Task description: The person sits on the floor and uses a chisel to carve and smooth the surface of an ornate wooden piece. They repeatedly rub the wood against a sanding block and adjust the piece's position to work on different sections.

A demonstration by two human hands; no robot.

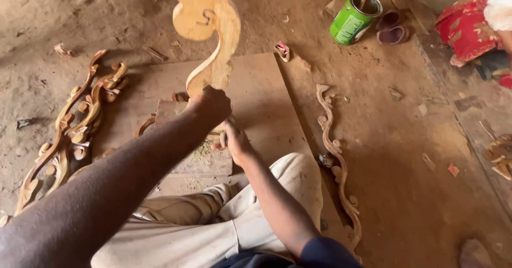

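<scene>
I see a pale, curved wooden carving (205, 20) standing upright in the middle of the view, its scrolled top reaching the far edge. My left hand (209, 104) closes its grip around the carving's narrow lower end. Just beside and nearer, my right hand (234, 141) is curled shut around a small tool that I cannot make out, at the carving's base. Under both hands lies a flat wooden board (256, 94) on the dirt floor (400, 182), with a smaller board (205, 161) on top of it. My knees in light trousers (250, 214) fill the near edge. To the left lie several carved scroll pieces (74, 124); to the right of the board lies one long carved strip (336, 156). Far right stands a green tin can (352, 20) with a stick in it, and a pair of purple sandals (392, 28) just beside it.
</scene>
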